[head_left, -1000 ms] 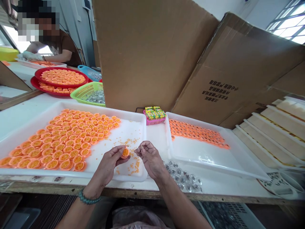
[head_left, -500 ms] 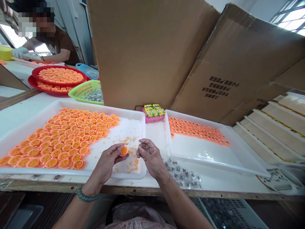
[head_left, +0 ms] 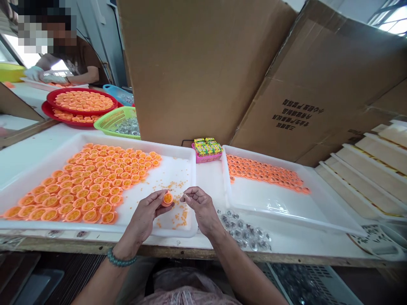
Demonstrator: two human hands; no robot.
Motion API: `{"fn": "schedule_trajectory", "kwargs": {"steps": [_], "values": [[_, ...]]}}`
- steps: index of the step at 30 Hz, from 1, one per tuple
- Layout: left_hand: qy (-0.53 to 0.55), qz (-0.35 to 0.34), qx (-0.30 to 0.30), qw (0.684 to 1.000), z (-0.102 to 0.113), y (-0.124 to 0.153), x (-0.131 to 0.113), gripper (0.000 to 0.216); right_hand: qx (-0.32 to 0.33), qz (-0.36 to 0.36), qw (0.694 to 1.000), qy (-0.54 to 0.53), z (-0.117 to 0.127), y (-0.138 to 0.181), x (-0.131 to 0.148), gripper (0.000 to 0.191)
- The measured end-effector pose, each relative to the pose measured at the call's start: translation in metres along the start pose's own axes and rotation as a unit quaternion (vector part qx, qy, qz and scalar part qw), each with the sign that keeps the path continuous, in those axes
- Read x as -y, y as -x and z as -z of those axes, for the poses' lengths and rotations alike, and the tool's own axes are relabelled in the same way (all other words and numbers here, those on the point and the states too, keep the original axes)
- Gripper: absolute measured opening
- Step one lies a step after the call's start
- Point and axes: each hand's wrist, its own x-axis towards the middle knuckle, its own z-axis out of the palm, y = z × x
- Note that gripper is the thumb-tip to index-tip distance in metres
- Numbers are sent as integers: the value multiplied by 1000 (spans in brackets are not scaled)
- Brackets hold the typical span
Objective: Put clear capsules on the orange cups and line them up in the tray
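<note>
My left hand (head_left: 146, 214) pinches a small orange cup (head_left: 167, 198) filled with yellow beads, holding it over the near right corner of a white tray (head_left: 178, 167). My right hand (head_left: 199, 206) is closed in a pinch just right of the cup; what its fingertips hold is too small to name. The tray carries several rows of filled orange cups (head_left: 85, 186) and loose yellow beads (head_left: 176, 203) scattered under my hands.
A second white tray (head_left: 273, 203) at the right holds rows of capped orange cups (head_left: 263, 173). Clear plastic lids (head_left: 244, 233) lie by the table edge. A pink basket (head_left: 206, 150), green basket (head_left: 119, 120), red trays (head_left: 79, 103), cardboard boxes (head_left: 203, 67) and another person (head_left: 73, 63) stand behind.
Both hands stay almost in place over the tray corner. The cup has turned slightly in my left fingers, and the camera view has shifted a little.
</note>
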Motion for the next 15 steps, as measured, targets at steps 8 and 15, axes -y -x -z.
{"fn": "schedule_trajectory", "kwargs": {"steps": [8,15], "values": [[7,-36,-8,999,1,0,4,37,-28,-30,992,123,-7,-6,-1,13],[-8,-81,-19,997,0,2,12,42,-46,-57,991,116,-33,-17,-10,18]]}}
